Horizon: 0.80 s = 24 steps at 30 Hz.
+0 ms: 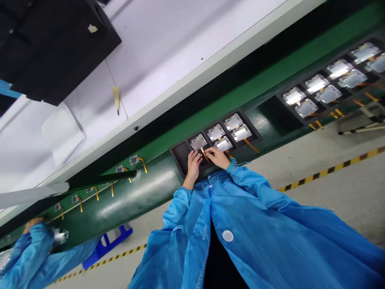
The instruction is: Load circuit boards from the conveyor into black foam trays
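Observation:
A black compartment tray (181,157) lies in front of me with several circuit boards in it. One circuit board (197,142) sits in the compartment nearest my hands, and its orange ribbon cable (203,151) runs down between them. My right hand (219,157) has thumb and index finger pinched at that cable. Just left of the cable, my left hand (193,165) rests at the board's lower edge, fingers bent and slightly apart, with nothing visible in them. More boards (233,121) with orange cables fill the compartments to the right.
The tray stands on a green conveyor belt (144,192). Farther right is another tray of boards (306,108). Small boards with orange cables (134,159) lie leftward along the belt. A co-worker's blue sleeve (42,241) is at lower left. A white shelf (168,68) runs behind.

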{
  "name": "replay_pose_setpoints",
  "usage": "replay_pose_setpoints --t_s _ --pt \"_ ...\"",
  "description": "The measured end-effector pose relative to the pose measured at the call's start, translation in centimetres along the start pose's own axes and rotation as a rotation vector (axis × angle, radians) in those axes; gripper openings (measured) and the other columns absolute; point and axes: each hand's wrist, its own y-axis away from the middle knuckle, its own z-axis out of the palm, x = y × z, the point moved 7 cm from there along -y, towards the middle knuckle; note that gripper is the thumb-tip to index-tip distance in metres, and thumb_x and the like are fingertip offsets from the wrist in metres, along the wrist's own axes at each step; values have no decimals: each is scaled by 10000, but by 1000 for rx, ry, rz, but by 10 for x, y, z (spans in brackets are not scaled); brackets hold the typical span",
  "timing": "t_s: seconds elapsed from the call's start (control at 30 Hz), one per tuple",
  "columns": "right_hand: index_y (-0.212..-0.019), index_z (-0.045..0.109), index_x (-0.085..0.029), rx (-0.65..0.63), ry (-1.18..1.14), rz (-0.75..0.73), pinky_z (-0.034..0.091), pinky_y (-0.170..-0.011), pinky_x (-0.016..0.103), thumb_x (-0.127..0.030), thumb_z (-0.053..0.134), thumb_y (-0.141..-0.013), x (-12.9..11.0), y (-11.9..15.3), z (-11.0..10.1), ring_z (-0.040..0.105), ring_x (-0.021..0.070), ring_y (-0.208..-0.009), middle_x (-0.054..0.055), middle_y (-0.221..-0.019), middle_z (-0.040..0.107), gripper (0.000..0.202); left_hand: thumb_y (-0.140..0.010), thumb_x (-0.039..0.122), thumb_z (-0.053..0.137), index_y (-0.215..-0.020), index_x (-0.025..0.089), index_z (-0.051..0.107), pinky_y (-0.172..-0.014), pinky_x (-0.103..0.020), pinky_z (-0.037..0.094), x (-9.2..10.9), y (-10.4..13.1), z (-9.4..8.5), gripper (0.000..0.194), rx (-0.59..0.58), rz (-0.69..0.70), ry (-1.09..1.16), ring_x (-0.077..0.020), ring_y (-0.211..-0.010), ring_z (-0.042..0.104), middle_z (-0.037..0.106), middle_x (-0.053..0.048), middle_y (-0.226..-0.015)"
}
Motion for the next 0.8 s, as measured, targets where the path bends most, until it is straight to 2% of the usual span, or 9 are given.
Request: replay_pose_setpoints --t_s 0.1,0.2,0.3,0.37,0.47,0.53,0.6,0.7,0.8 --pt "-1009 755 -213 -77 108 -38 600 -942 393 -225 637 -936 -7 -9 17 724 224 -985 78 -1053 783 139 -874 134 771 -1293 209 598 -1133 -394 518 -1 0 4 460 -5 33 -7 -243 -1323 662 639 -132 -1440" --pt "-1015 753 -205 -169 226 -79 580 -1009 428 -187 655 -922 -10 -14 34 713 243 -1010 87 -1051 783 136 -856 121 779 -1253 204 629 -1140 -387 506 3 -1 3 432 1 102 -31 -251 -1363 625 653 -123 -1412" --pt "-1059 759 -210 -210 291 -121 562 -1064 462 -182 671 -914 -10 -16 44 697 271 -1083 99 -1088 790 172 -847 120 780 -1194 199 653 -1124 -358 508 17 -4 -19 377 67 221 -101 -223 -1267 664 683 -111 -1334" --pt "-1087 763 -216 -216 299 -133 561 -1074 470 -200 673 -919 -8 -17 46 691 282 -1114 106 -1116 791 192 -850 120 764 -1147 191 662 -1101 -337 512 36 -8 -49 322 167 324 -159 -198 -1159 692 700 -104 -1259" --pt "-1094 769 -226 -229 286 -142 562 -1079 484 -219 639 -943 -4 -17 47 691 287 -1145 109 -1165 790 200 -881 113 685 -1092 177 647 -1048 -309 524 73 -18 -116 224 430 415 -264 -173 -1045 694 703 -85 -1124" --pt "-1071 774 -234 -242 287 -158 546 -1102 519 -225 620 -950 -3 -17 47 689 295 -1178 110 -1222 783 196 -900 104 625 -1059 168 622 -1008 -290 530 98 -25 -166 171 639 382 -366 -166 -1019 682 687 -76 -1075" --pt "-1059 778 -239 -254 307 -178 524 -1125 559 -237 619 -950 -3 -16 48 683 309 -1206 114 -1283 769 193 -906 86 582 -1046 160 602 -998 -283 523 121 -32 -212 160 787 320 -448 -161 -1017 663 670 -72 -1059" --pt "-1075 779 -237 -277 349 -187 511 -1134 585 -254 623 -952 -2 -15 50 677 320 -1223 124 -1331 751 200 -887 53 567 -1030 151 592 -1011 -308 509 146 -42 -263 176 870 246 -516 -176 -1006 633 640 -63 -988" --pt "-1080 780 -231 -284 389 -184 506 -1147 582 -250 609 -964 -4 -16 51 671 322 -1243 128 -1336 749 208 -867 63 611 -974 152 589 -1012 -368 504 163 -52 -292 141 860 186 -641 -224 -1000 620 618 -67 -923"
